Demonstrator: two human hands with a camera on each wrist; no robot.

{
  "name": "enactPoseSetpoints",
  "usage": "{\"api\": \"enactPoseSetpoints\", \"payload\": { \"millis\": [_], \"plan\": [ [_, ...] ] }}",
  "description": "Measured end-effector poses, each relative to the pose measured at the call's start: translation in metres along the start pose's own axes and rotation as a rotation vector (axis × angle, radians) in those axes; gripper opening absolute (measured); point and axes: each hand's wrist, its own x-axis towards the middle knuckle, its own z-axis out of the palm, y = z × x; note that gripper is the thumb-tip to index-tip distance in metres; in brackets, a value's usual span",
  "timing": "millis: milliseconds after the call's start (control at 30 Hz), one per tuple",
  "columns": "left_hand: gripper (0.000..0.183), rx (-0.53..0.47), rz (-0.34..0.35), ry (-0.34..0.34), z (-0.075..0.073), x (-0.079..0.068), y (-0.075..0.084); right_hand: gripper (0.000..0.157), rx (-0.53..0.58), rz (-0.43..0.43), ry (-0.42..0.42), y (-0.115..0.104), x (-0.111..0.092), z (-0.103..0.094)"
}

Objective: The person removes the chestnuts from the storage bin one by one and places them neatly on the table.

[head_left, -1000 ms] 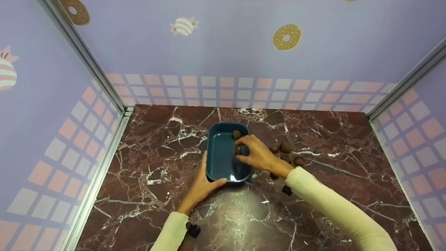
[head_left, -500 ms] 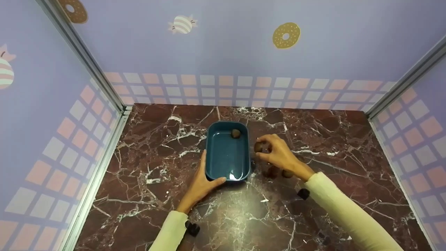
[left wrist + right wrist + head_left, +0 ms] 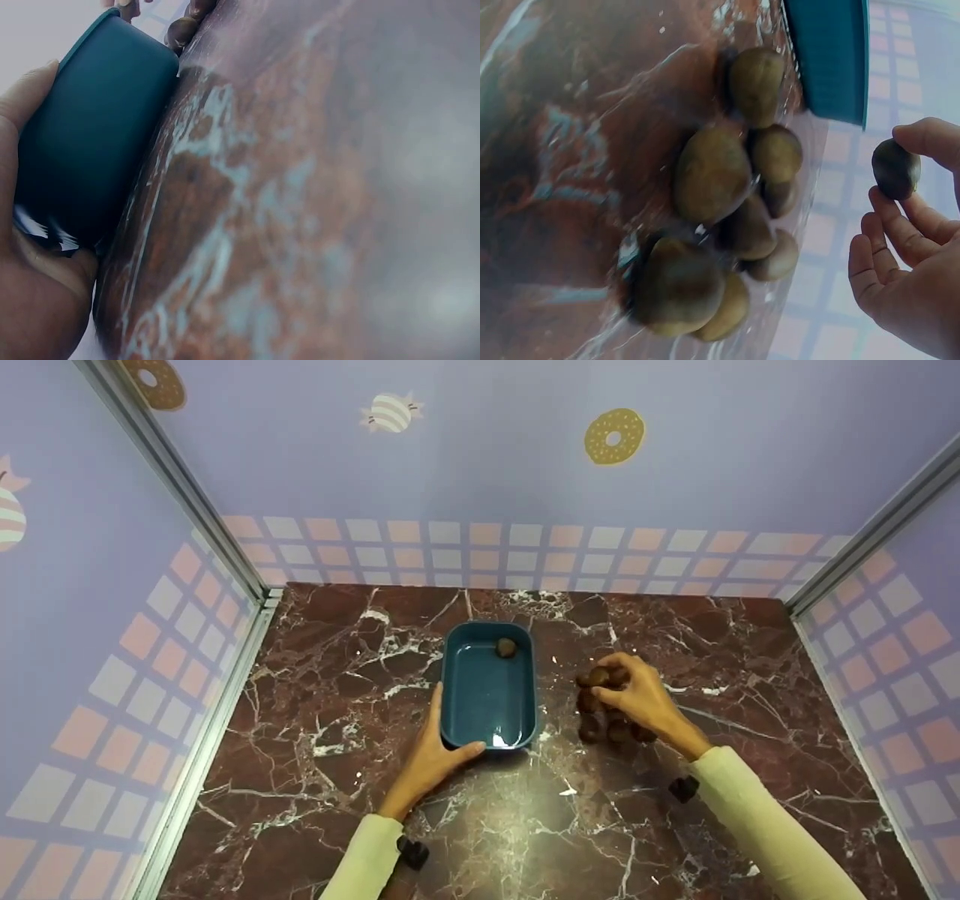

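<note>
In the head view, a teal rectangular dish (image 3: 487, 697) stands on the marble surface with one brown chestnut (image 3: 506, 648) inside, near its far right corner. My left hand (image 3: 431, 761) holds the dish at its near left corner, fingers along the left wall and thumb at the near rim. To the right of the dish, my right hand (image 3: 637, 694) pinches a chestnut (image 3: 896, 169) between thumb and fingertips. Several chestnuts (image 3: 712, 176) are bunched beneath and beside that hand. The left wrist view shows the dish's outer wall (image 3: 97, 127) against the left hand.
Purple walls (image 3: 495, 472) with a pink and white checked band enclose the dark red marble surface (image 3: 345, 660) at the back and sides. A metal strip (image 3: 210, 735) runs along the left edge. Dark wrist cameras (image 3: 412, 852) sit on both wrists.
My right hand has moved from inside the dish out to the right, carrying the pinched chestnut over to the bunch. The left hand and the dish have stayed in place.
</note>
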Motion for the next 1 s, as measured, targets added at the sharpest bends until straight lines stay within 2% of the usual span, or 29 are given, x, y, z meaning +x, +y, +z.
{"api": "enactPoseSetpoints", "payload": {
  "millis": [233,1000],
  "plan": [
    [0.130,-0.003,0.000,-0.006,0.000,0.000,0.001,0.043,0.000,0.027,0.055,0.018,-0.002,-0.007],
    [0.130,0.012,0.010,-0.014,-0.001,0.001,0.001,0.042,-0.018,0.102,0.108,0.075,-0.005,-0.021]
  ]
}}
